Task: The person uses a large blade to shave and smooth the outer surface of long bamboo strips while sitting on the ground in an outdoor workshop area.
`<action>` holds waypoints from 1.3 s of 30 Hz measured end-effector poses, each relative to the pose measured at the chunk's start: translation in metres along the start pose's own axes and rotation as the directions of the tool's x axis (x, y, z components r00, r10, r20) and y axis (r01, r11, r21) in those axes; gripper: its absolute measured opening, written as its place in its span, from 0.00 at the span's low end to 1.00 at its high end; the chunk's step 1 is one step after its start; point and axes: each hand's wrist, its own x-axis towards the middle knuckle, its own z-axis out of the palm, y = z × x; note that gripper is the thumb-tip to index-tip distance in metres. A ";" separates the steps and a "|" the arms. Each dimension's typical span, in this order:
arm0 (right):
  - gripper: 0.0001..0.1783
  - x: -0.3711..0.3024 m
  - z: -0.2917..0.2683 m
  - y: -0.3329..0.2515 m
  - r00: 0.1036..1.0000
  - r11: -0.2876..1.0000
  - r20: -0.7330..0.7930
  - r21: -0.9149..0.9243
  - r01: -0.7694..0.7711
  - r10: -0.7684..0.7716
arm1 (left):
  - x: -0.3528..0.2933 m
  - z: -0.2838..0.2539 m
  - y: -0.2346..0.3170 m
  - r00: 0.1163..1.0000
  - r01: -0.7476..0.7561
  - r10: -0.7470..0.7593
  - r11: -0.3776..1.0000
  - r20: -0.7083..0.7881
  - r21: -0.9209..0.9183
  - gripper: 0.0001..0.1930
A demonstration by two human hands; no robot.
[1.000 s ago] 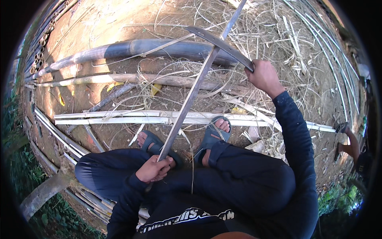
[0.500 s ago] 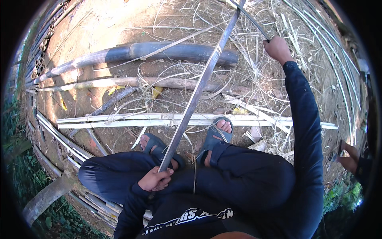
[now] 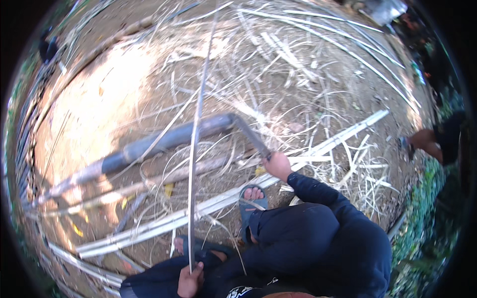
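My left hand [image 3: 191, 281] is closed around the near end of a long split bamboo strip [image 3: 193, 164], close to my lap. The strip points away from me, its far end running up to the top edge of the view. In my right hand [image 3: 278, 166] is the handle of a machete [image 3: 252, 136] with a long dark blade. Its blade slants away to the left, apart from the strip, and its tip overlaps the right end of a thick bamboo pole [image 3: 171, 138] lying on the ground. Whether the tip touches that pole I cannot tell.
Pale split bamboo lengths [image 3: 149, 228] lie across the ground by my sandalled feet [image 3: 253, 201]. Curly shavings [image 3: 318, 116] cover the dirt ahead and right. Long thin strips [image 3: 343, 44] lie far right. Another person's leg [image 3: 425, 141] shows at the right edge.
The view has swung round. My right hand has come nearer with the machete, whose blade no longer crosses the strip. The strip now points more straight ahead, its narrow edge showing.
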 end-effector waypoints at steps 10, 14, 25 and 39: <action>0.29 -0.044 0.004 -0.001 0.997 0.996 -0.016 0.047 -0.077 0.078 | -0.057 -0.006 -0.013 0.753 0.036 0.547 0.519 -0.365 0.854 0.24; 0.48 -0.015 -0.075 -0.085 0.932 0.640 0.341 0.745 -0.190 -0.120 | -0.079 -0.001 -0.016 0.708 -0.067 0.641 0.478 -0.296 0.876 0.24; 0.29 -0.017 -0.150 -0.232 0.754 0.489 0.549 0.800 -0.349 -0.360 | -0.075 -0.032 -0.015 0.507 -0.204 0.856 0.239 -0.107 0.949 0.23; 0.13 -0.073 -0.216 -0.247 0.966 0.355 0.104 0.935 -0.013 -0.238 | -0.066 -0.048 0.008 0.282 -0.182 0.958 -0.008 0.060 0.983 0.23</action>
